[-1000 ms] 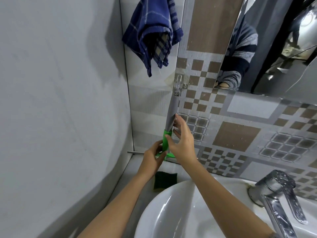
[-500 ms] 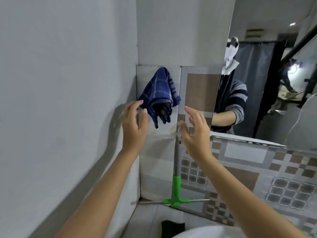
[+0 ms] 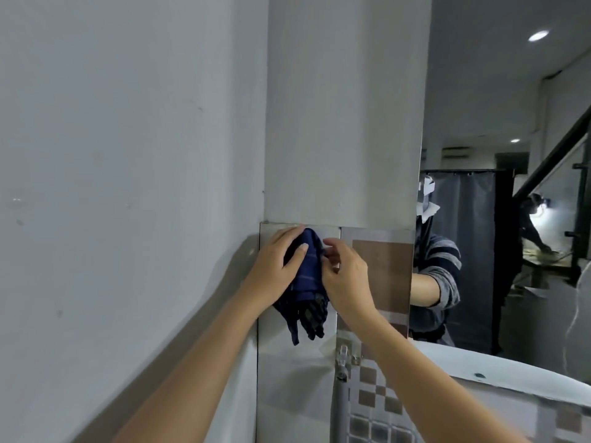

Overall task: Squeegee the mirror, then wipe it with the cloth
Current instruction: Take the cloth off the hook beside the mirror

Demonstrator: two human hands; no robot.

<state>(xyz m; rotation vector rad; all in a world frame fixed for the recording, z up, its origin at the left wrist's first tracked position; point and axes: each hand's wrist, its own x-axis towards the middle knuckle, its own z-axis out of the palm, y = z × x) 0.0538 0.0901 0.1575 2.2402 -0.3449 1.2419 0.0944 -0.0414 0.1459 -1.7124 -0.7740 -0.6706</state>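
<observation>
Grip on hanging cloth: both hands closed around its upper bunch, at the wall hook position.

Left hand (image 3: 278,266) wraps the top of the blue checked cloth (image 3: 305,282) from the left, thumb across the front; right hand (image 3: 347,278) pinches the same bunch from the right with fingertips. Cloth hangs against the tiled wall (image 3: 297,378) just left of the mirror (image 3: 499,219), its loose corners drooping below both hands. Judged handling: light, soft and limp, no stiffness, so it will sag and trail wherever it is unsupported; low slip risk, not fragile. Best hold is the gathered top, lifted up and off whatever hanger carries it, which the hands hide. Squeegee handle (image 3: 341,401) hangs on a clear hook (image 3: 343,353) below the cloth, untouched.
</observation>
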